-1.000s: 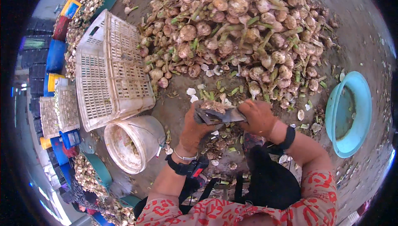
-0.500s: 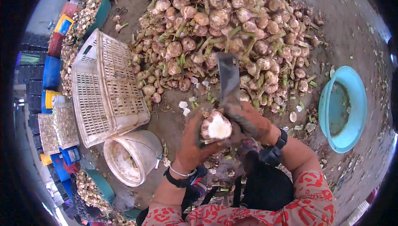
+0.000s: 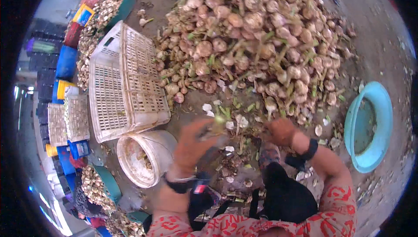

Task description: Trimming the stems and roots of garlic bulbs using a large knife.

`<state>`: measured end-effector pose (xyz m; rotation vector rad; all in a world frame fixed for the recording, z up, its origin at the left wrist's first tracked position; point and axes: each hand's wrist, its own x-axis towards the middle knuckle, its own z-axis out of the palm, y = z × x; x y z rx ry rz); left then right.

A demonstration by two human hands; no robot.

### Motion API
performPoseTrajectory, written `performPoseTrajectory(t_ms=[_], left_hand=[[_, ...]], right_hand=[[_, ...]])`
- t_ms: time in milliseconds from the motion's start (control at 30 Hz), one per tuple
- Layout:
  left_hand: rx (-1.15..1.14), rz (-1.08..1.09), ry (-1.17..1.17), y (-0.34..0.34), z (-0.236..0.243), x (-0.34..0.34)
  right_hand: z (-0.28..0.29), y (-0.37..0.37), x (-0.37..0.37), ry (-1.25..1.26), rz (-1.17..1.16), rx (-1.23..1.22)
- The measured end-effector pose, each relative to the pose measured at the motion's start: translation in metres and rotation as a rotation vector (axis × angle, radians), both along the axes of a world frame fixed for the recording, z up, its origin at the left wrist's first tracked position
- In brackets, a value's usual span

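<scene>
Garlic bulbs, dirty white and purplish with long stems (image 3: 257, 36), lie in a broad heap on the brown floor (image 3: 189, 111) beyond my hands; if I brush the loose near edge, some could roll. The white slatted plastic crate (image 3: 111, 113) stands to the left, just beside the round white plastic bucket (image 3: 164, 149), which a wide swing of my left forearm could knock. My right hand (image 3: 283, 132) looks curled; what it grips, I can't tell. My left hand (image 3: 191, 143) curves by a blurred pale-green piece (image 3: 220, 121); whether I'm pinching it is unclear, and slack fingers could drop it among the small white peel scraps (image 3: 207, 107).
</scene>
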<state>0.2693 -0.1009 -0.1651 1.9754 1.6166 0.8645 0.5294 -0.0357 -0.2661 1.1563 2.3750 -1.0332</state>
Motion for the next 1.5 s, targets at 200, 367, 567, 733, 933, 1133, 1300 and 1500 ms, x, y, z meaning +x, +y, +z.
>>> performPoseTrajectory(t_ms=[200,367,567,733,933,1133,1300,1500], left_hand=[[0.195,0.594,1.179,0.060,0.077,-0.149],[-0.110,0.464,0.481,0.088,-0.054,-0.126],[-0.542,0.856,0.436,0.102,-0.212,-0.234],[-0.932,0.723,0.368,0.136,-0.219,-0.201],[-0.475,0.589,0.416,0.091,-0.250,-0.176],[-0.323,0.396,-0.068,0.063,-0.185,-0.100],[-0.557,0.165,-0.598,0.028,-0.109,-0.028],[-0.587,0.156,-0.896,0.005,-0.089,0.007]], right_hand=[[-0.019,-0.005,0.020,0.453,-0.617,-0.109],[-0.032,0.000,0.005,0.629,-0.684,-0.098],[-0.039,-0.003,-0.012,0.654,-0.726,-0.241],[-0.053,0.007,0.001,0.523,-0.800,-0.210],[-0.040,0.009,-0.045,0.617,-0.641,-0.295],[-0.031,0.005,-0.035,0.591,-0.598,-0.180],[-0.008,0.003,-0.053,0.562,-0.310,0.189],[0.016,-0.009,-0.041,0.434,-0.083,0.341]])
